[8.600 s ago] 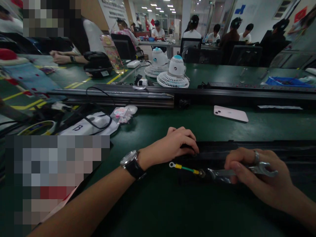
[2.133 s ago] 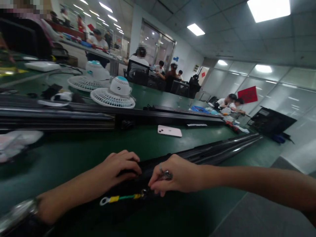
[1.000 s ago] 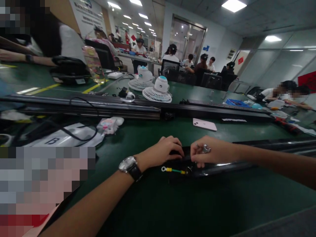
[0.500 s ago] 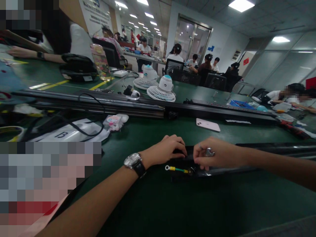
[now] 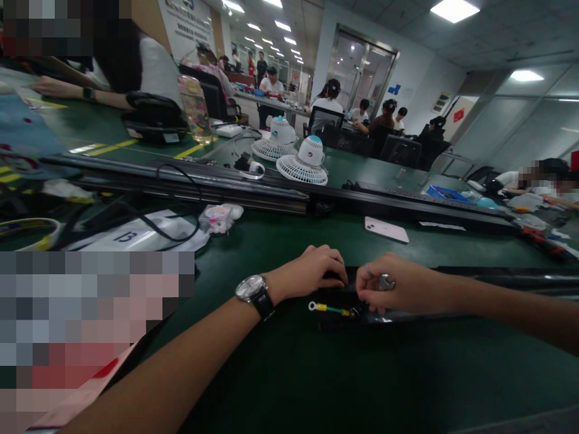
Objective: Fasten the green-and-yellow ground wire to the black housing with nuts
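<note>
My right hand (image 5: 407, 282) is closed around a small wrench (image 5: 387, 281), whose shiny open jaw sticks out past the fingers. It works low over the end of a long black rail (image 5: 511, 276), and the rest of the wrench is hidden. Just to the left, my left hand (image 5: 316, 271) bends its fingers onto the rail's end, steadying it; the fingertips are partly hidden. A short green wire (image 5: 333, 309) with yellow sleeves and a ring terminal juts from the rail's end, below both hands.
Beyond the hands lies a pink phone (image 5: 386, 229). More long black rails (image 5: 271, 196) cross the green table (image 5: 280, 374). Behind them stand two white fans (image 5: 302, 163) and a blue tray (image 5: 450, 194). A white bag (image 5: 140, 232) with black cables lies left. Co-workers sit around.
The whole view has shifted slightly, moving the scene a little to the right. Both hands keep nearly the same place and grip at the rail's end.
</note>
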A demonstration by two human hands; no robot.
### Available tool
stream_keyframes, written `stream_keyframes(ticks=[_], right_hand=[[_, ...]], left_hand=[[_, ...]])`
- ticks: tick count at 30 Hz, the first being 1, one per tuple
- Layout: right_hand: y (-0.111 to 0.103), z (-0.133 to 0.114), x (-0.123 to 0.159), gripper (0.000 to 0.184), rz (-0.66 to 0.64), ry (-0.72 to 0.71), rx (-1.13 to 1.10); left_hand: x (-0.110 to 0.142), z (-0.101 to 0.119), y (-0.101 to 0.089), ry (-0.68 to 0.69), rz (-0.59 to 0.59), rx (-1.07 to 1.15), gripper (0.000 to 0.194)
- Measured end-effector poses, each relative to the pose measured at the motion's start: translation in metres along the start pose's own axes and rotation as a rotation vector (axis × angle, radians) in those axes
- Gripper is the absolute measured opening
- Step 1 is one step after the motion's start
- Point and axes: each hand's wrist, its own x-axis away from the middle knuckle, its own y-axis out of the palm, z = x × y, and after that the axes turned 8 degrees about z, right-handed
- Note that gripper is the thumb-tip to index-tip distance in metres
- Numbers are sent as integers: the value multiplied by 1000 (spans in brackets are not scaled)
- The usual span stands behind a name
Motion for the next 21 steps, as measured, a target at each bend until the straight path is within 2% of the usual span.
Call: stream_keyframes(ticks=[4,10,17,21], right_hand=[[-6,-5,-1,8,-10,-66,90],[-14,-5,-2,9,-15,-86,240],[-19,-3,0,11,-2,-66,193],[-19,-8,1,10,-36,-75,167]], left_hand=[[0,0,0,3,6,1,18],[0,0,1,2,5,-6,17],[1,-2,2,3,14,-8,17],[1,-1,2,8,28,2,16]])
